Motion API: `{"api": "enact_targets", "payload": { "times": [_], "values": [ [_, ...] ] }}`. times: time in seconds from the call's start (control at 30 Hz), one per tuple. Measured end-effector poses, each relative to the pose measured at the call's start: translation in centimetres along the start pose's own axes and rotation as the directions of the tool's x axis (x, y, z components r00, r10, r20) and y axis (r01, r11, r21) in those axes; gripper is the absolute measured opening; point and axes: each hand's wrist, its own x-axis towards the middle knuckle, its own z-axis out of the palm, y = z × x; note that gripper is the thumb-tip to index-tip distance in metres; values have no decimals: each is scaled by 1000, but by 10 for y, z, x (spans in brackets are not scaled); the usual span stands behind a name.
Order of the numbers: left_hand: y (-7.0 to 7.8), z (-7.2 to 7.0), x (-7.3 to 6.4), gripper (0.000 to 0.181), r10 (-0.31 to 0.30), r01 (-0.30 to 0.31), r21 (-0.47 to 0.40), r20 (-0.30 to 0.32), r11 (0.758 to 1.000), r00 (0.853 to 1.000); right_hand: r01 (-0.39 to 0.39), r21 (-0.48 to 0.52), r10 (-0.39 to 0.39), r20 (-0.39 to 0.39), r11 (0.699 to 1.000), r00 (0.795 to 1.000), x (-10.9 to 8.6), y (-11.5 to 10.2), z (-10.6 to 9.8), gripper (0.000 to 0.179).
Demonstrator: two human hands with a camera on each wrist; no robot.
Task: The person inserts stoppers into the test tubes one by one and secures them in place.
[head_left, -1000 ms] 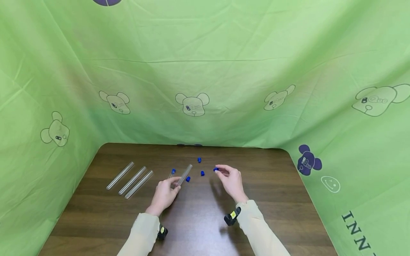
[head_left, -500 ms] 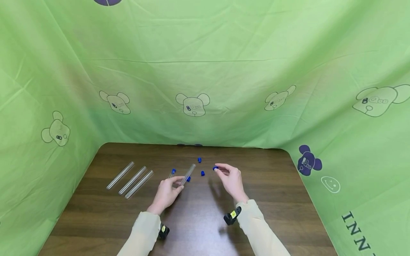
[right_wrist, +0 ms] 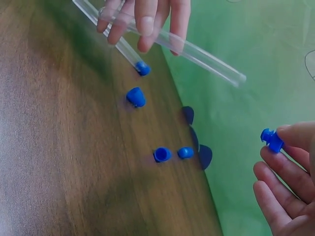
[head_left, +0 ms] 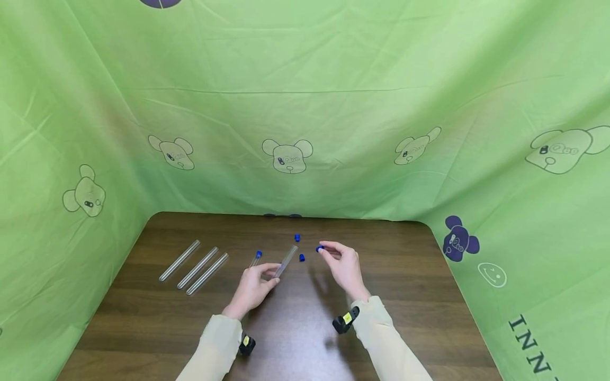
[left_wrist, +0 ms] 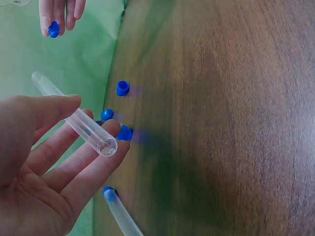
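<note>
My left hand [head_left: 252,288] pinches a clear test tube [head_left: 288,259] between thumb and fingers, lifted above the table and slanting up and away. The tube's open end faces the far right. To the right, a blue cap [right_wrist: 272,140] is pinched between the thumb and forefinger of my right hand [head_left: 345,269], apart from the tube. Its narrow plug end shows in the right wrist view. Behind my left hand lies a test tube with a blue cap [head_left: 258,254] on it, its lower part hidden in the head view.
Three uncapped test tubes [head_left: 196,268] lie side by side at the left of the wooden table [head_left: 405,328]. Loose blue caps rest near the middle: one farther back [head_left: 297,238], one nearer [head_left: 302,257], and another cap [right_wrist: 136,97] beside the capped tube. Green cloth [head_left: 286,106] surrounds the table.
My left hand has carried the test tube rightward, closer to my right hand. A loose cap is now mostly hidden behind it. My right hand has shifted slightly left and away with its cap.
</note>
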Motion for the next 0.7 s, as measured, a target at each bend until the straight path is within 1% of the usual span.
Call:
{"api": "enact_targets", "payload": {
  "times": [0.17, 0.3, 0.4, 0.53, 0.63, 0.7],
  "values": [
    [3, 5, 0, 36, -1, 1, -9, 21, 1000, 1000, 6, 10, -7, 2, 1000, 1000, 0, -2, -1, 17],
    [4, 9, -1, 35, 13, -12, -30, 30, 999, 999, 27, 20, -27, 1, 999, 1000, 0, -3, -1, 19],
    [3, 12, -1, 35, 24, -23, -36, 33, 999, 999, 39, 27, -39, -1, 999, 999, 0, -4, -2, 19],
    [1, 16, 0, 35, 40, -39, -26, 35, 999, 999, 31, 28, -31, 2, 999, 1000, 1, -6, -3, 18],
    [1, 17, 0, 35, 41, -40, -22, 43, 999, 998, 23, 33, -23, 8, 999, 1000, 2, -8, -4, 20],
    [2, 17, 0, 36, 27, -25, -31, 53, 999, 998, 26, 37, -26, 8, 999, 1000, 2, -8, -4, 20]
  ]
}}
